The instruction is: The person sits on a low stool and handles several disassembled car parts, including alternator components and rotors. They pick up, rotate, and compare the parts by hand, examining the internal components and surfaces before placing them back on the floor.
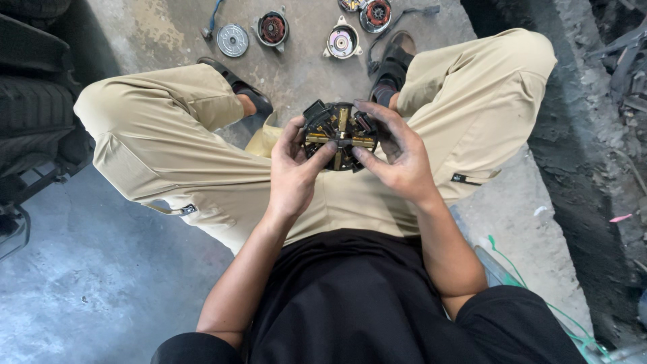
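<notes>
I sit with knees apart in tan trousers and hold a round black motor part with brass cross-shaped holders over my lap. My left hand grips its left side, thumb pressed on its face. My right hand wraps its right rim, fingers curled over the top and thumb on the front. Both hands are greasy.
On the concrete floor ahead lie a silver round cover, a housing with red copper windings, a silver end cap and another wound part. A black tyre stands at left. Dark rubble lies at right.
</notes>
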